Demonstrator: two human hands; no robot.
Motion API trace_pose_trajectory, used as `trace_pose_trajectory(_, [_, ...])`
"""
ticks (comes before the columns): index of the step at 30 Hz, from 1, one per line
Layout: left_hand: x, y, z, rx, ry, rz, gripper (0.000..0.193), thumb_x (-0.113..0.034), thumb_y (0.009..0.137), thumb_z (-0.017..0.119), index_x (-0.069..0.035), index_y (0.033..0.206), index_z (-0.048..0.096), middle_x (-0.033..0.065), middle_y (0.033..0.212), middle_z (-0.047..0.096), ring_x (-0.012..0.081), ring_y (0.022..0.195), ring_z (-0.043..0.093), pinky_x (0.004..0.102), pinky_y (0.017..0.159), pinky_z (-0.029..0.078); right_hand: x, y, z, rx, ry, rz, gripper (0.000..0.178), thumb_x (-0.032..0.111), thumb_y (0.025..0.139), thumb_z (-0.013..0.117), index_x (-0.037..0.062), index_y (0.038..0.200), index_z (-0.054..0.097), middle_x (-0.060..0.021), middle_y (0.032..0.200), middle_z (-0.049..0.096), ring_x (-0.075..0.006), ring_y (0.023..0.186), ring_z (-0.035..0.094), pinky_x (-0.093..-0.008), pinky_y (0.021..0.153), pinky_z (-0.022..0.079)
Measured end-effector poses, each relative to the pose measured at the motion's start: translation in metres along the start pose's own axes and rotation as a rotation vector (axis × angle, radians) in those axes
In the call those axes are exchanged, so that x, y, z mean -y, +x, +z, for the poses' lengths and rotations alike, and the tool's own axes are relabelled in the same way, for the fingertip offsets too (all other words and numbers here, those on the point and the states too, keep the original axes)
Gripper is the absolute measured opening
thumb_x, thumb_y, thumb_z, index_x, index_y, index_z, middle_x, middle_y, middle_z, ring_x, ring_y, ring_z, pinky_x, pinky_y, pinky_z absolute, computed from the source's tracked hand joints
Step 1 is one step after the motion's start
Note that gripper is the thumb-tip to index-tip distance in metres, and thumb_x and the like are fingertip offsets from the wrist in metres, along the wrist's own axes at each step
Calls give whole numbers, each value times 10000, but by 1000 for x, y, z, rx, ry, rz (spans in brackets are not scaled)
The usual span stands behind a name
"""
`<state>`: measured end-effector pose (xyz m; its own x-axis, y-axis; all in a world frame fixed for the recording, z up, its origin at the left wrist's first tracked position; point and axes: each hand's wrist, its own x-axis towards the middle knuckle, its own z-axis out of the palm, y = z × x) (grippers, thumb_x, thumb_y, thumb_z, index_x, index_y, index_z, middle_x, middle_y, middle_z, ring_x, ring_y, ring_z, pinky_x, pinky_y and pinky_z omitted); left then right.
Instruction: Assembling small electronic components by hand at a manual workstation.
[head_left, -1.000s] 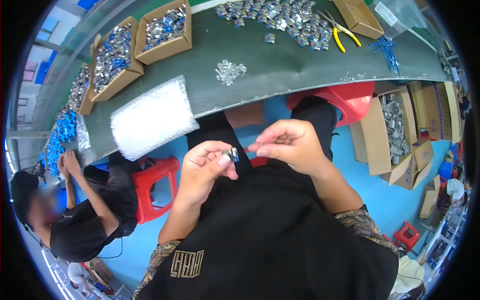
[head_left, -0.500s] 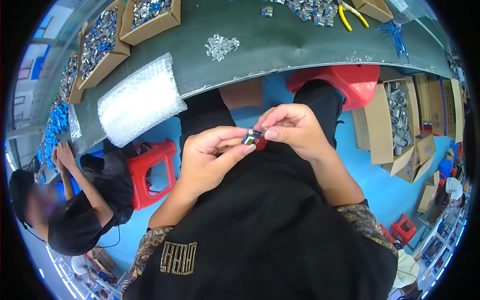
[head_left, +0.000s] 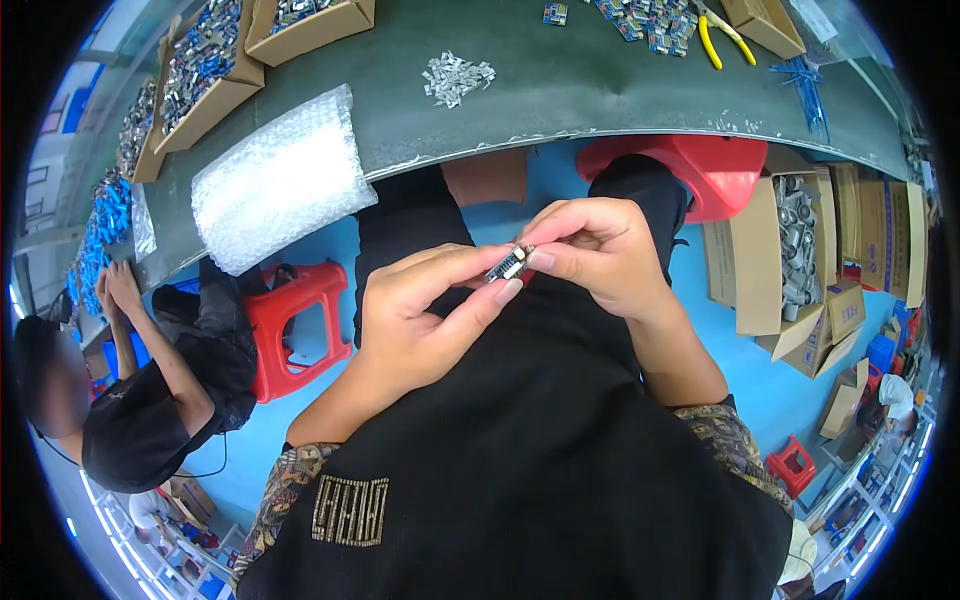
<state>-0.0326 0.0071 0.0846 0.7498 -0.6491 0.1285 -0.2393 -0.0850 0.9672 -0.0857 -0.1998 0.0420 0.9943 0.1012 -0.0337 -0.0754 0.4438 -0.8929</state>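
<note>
Over my lap, my left hand [head_left: 425, 305] pinches a small circuit board [head_left: 508, 265] between thumb and fingers. The board is tilted on edge, with silvery parts facing up. My right hand [head_left: 600, 250] is closed in a pinch at the board's upper right end. A tiny metal piece [head_left: 527, 249] shows at its fingertips, touching the board; its exact shape is too small to tell. On the green table ahead lie a pile of small silver metal pieces [head_left: 456, 78] and several blue circuit boards [head_left: 655, 22].
Bubble wrap [head_left: 285, 180] overhangs the table edge. Yellow-handled pliers [head_left: 725, 40] and blue cable ties [head_left: 803, 95] lie at right. Cardboard boxes [head_left: 215, 105] of parts stand far left. A co-worker [head_left: 145, 400] sits left by a red stool [head_left: 300, 330]; an open carton [head_left: 755, 255] stands right.
The board has been turned from its flat face onto its edge. My right fingertips have come in from slightly apart to meet its end. The view has shifted a little.
</note>
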Motion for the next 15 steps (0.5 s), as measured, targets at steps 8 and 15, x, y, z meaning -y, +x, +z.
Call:
trace_pose_trajectory(8, [-1, 0, 1, -13, 41, 42, 261, 22, 842, 686, 46, 1102, 681, 140, 919, 727, 196, 820, 703, 267, 734, 533, 1, -1, -2, 21, 20, -56, 111, -49, 846, 693, -62, 955, 679, -170, 978, 680, -200, 888, 668, -289, 802, 544])
trace_pose_trajectory(15, [4, -3, 3, -21, 17, 42, 261, 22, 853, 681, 37, 1113, 680, 127, 906, 725, 181, 798, 700, 257, 716, 535, -1, -5, 0, -7, 61, -27, 112, -44, 842, 702, -59, 951, 680, -171, 982, 680, -200, 888, 670, -292, 801, 545])
